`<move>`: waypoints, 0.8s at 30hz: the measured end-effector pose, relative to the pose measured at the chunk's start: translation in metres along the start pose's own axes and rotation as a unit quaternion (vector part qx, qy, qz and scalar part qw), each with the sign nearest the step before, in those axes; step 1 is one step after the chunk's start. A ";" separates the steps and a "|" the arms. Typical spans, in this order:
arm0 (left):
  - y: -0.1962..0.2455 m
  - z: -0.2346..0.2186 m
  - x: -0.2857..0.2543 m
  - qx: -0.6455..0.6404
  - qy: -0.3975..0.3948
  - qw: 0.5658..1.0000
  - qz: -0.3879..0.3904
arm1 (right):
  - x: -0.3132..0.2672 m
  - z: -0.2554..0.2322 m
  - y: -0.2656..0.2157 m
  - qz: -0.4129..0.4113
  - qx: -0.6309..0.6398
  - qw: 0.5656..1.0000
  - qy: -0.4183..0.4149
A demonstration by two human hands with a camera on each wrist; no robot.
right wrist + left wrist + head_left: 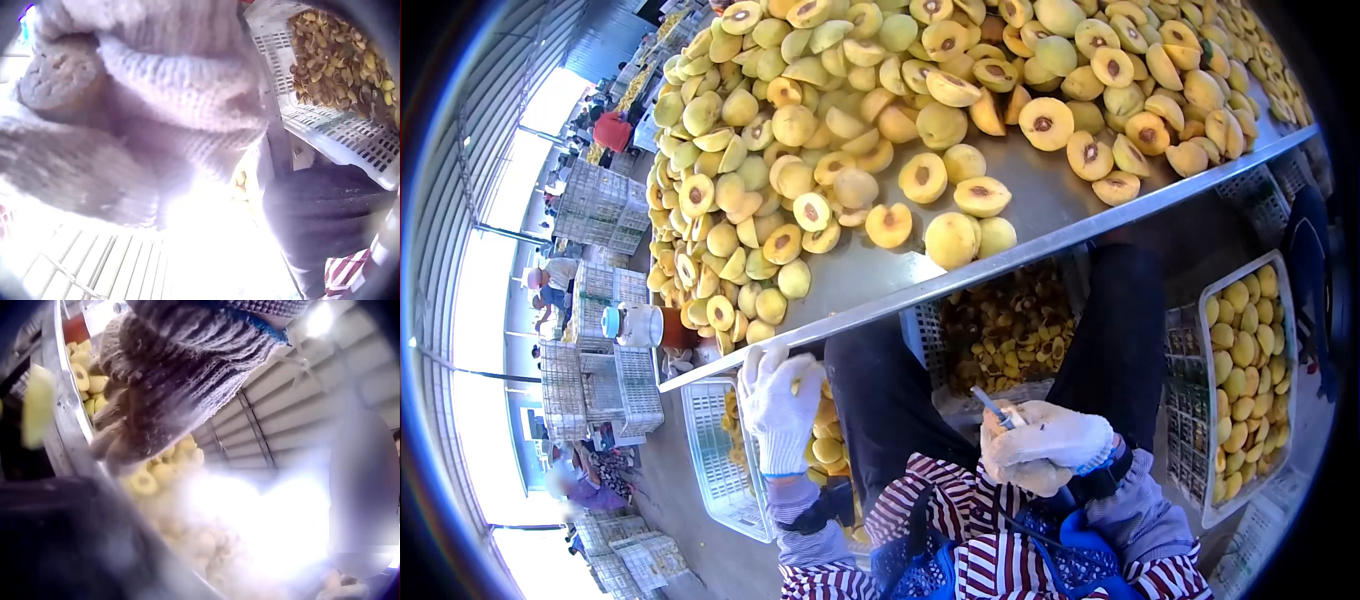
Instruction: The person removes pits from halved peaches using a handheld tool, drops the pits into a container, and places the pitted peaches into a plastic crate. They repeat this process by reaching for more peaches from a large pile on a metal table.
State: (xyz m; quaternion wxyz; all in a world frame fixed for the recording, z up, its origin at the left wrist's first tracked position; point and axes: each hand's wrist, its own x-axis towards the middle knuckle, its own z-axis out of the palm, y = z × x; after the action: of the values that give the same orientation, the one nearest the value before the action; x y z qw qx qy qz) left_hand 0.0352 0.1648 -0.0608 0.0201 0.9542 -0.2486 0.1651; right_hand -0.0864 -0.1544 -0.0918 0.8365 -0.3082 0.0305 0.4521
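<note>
- Landmark: one long steel table (1040, 215), heaped with yellow peach halves (870, 110) too many to count.
- Two white knit-gloved hands work below its near edge.
- Left hand (780, 400): fingers straight and relaxed, holding nothing, just under the table edge, above one white slotted crate (715, 470).
- Right hand (1045, 447): fingers curled tight round one small metal-bladed pitting knife (990, 405), below the table, over the lap.
- Two more crates under the table: one of pits (1010, 330), one of peeled halves (1250, 370).

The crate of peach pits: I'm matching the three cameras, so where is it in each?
Head: crate of peach pits at centre, under the metal table edge.
Left wrist: not in it.
Right wrist: top right.
Shared landmark: the dark trouser leg beside it.
</note>
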 end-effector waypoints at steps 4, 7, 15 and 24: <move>0.040 0.021 0.073 -0.251 0.009 0.964 -0.088 | 0.002 0.018 -0.021 0.038 -0.051 0.997 0.041; 0.063 0.063 0.143 -0.155 -0.063 0.970 -0.175 | 0.000 0.020 -0.023 0.036 -0.055 0.991 0.120; 0.085 0.089 0.164 -0.368 -0.176 0.872 -0.270 | 0.003 0.015 -0.018 -0.058 -0.064 0.978 0.190; 0.128 0.007 0.056 -0.637 -0.264 0.714 -0.121 | 0.017 0.032 -0.017 -0.291 -0.069 0.869 0.393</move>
State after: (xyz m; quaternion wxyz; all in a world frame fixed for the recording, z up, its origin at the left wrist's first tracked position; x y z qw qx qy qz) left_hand 0.0220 0.0257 -0.0549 0.5762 0.7424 -0.1725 -0.2950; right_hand -0.0705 -0.1310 -0.0636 0.8255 -0.5124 0.2346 0.0301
